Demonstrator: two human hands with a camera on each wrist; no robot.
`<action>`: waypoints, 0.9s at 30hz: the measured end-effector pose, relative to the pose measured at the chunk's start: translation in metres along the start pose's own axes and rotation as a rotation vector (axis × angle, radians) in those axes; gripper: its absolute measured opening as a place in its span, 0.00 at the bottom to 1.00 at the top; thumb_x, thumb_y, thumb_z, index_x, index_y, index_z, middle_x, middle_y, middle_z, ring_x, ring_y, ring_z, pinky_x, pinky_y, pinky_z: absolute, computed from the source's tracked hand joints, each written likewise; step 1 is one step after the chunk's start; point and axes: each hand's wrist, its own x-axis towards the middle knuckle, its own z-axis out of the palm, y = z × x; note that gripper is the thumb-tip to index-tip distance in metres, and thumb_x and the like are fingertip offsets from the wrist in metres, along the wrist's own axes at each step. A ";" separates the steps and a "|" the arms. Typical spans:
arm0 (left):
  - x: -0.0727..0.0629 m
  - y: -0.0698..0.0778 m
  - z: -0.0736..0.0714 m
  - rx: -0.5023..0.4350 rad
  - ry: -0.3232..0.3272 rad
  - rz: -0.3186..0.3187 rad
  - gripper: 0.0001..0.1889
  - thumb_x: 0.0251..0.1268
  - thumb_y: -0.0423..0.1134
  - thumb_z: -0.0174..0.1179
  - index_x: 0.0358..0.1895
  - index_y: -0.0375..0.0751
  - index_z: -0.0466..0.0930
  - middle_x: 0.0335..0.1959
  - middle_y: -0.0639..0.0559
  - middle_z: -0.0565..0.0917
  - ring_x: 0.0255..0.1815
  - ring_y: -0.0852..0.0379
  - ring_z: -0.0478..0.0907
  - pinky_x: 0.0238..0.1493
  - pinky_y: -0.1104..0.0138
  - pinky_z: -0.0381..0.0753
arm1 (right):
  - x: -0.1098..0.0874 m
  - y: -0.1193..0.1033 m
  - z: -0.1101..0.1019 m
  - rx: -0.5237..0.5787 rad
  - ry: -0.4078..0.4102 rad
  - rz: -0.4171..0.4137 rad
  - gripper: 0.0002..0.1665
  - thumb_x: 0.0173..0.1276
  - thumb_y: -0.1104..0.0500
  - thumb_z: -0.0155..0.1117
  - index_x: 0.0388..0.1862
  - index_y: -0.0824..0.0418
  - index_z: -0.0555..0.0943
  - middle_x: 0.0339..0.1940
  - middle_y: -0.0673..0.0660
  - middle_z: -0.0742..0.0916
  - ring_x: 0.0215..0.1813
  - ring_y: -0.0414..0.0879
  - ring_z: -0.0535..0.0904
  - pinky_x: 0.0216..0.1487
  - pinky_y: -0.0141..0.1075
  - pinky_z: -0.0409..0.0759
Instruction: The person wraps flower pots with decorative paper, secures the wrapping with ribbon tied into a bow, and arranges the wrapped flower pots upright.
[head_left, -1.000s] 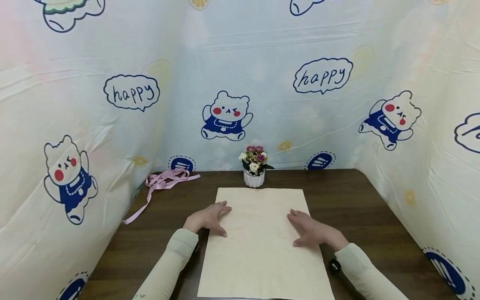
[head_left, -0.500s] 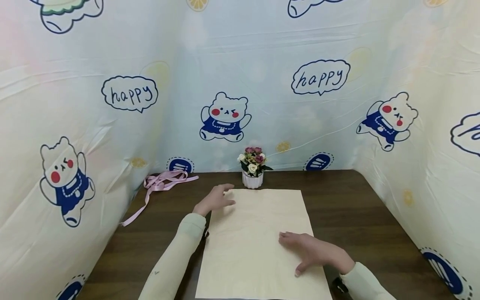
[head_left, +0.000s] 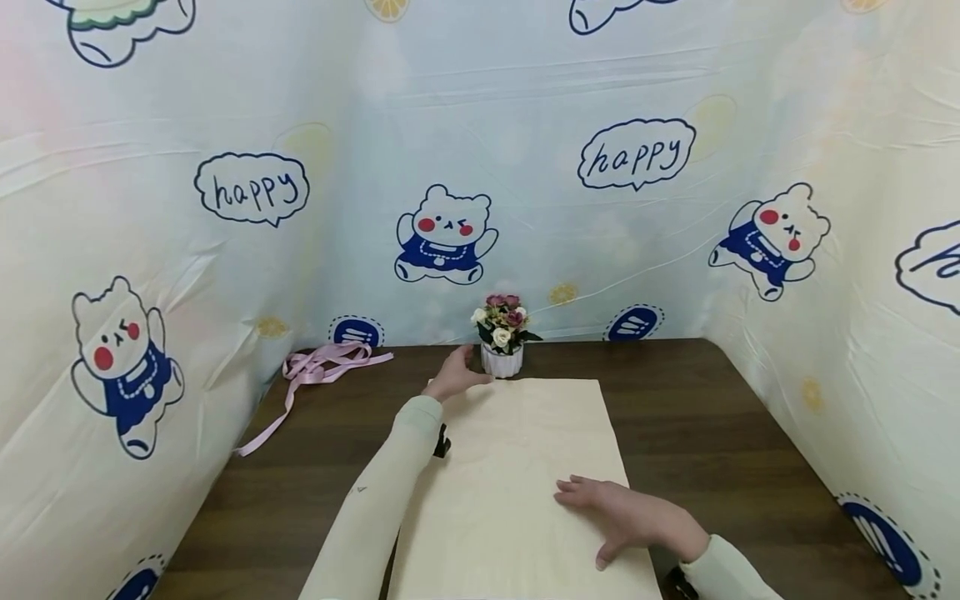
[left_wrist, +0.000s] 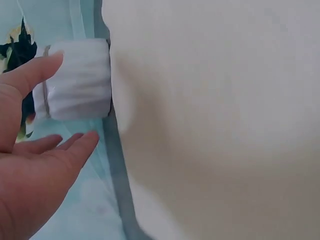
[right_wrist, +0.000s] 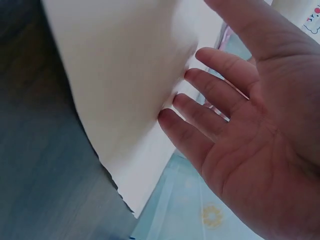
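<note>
A large cream sheet of paper lies flat on the dark wooden table, its far edge just in front of a small white pot of artificial flowers. My left hand is at the left of the pot. In the left wrist view its thumb and fingers are spread on either side of the white pot, not curled round it; whether the thumb touches it I cannot tell. My right hand is over the paper's right side, fingers extended, fingertips at or touching the sheet.
A loose heap of pink ribbon lies at the table's back left, one end trailing forward. Printed cloth with bears hangs behind and at both sides of the table.
My left hand has moved from the paper's left side forward and right to the flower pot. My right hand has shifted nearer to me along the sheet. The paper looks unmoved.
</note>
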 end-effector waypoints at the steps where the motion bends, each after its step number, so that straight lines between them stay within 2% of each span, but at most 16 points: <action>1: 0.002 0.001 0.002 -0.023 0.001 0.001 0.49 0.61 0.38 0.73 0.81 0.33 0.51 0.79 0.32 0.59 0.78 0.34 0.59 0.73 0.44 0.65 | 0.001 0.001 0.000 -0.003 -0.005 0.007 0.58 0.43 0.49 0.86 0.74 0.63 0.72 0.75 0.64 0.73 0.76 0.66 0.66 0.73 0.48 0.68; 6: 0.010 0.004 0.012 -0.138 0.005 0.010 0.47 0.60 0.34 0.73 0.80 0.34 0.54 0.77 0.35 0.62 0.77 0.37 0.61 0.73 0.46 0.66 | 0.005 0.002 0.002 -0.014 -0.019 0.014 0.60 0.41 0.51 0.88 0.73 0.64 0.72 0.75 0.64 0.73 0.76 0.65 0.67 0.73 0.48 0.68; 10: 0.016 0.002 0.020 -0.192 0.058 0.008 0.45 0.59 0.34 0.73 0.78 0.35 0.58 0.76 0.36 0.66 0.76 0.39 0.65 0.72 0.49 0.69 | 0.005 0.001 0.001 -0.029 -0.012 0.009 0.60 0.40 0.52 0.88 0.73 0.65 0.72 0.75 0.65 0.74 0.75 0.65 0.67 0.72 0.49 0.69; 16: 0.023 0.003 0.031 -0.220 0.147 0.019 0.43 0.58 0.34 0.74 0.76 0.35 0.61 0.72 0.35 0.70 0.72 0.39 0.68 0.69 0.48 0.71 | 0.006 0.000 0.000 -0.036 -0.017 0.030 0.60 0.38 0.52 0.88 0.73 0.64 0.73 0.75 0.64 0.74 0.76 0.64 0.67 0.73 0.48 0.69; 23: 0.029 0.002 0.039 -0.230 0.195 -0.022 0.50 0.57 0.37 0.76 0.80 0.37 0.54 0.76 0.36 0.64 0.76 0.38 0.62 0.71 0.47 0.69 | 0.007 -0.001 -0.002 -0.016 -0.036 0.052 0.60 0.38 0.53 0.89 0.73 0.63 0.73 0.75 0.63 0.73 0.76 0.63 0.66 0.73 0.48 0.68; 27: 0.032 0.001 0.040 -0.223 0.215 -0.019 0.50 0.56 0.37 0.77 0.79 0.37 0.55 0.76 0.36 0.65 0.76 0.38 0.62 0.71 0.47 0.69 | 0.007 -0.004 -0.003 -0.009 -0.038 0.057 0.60 0.38 0.54 0.89 0.73 0.63 0.73 0.75 0.63 0.73 0.76 0.63 0.66 0.73 0.48 0.68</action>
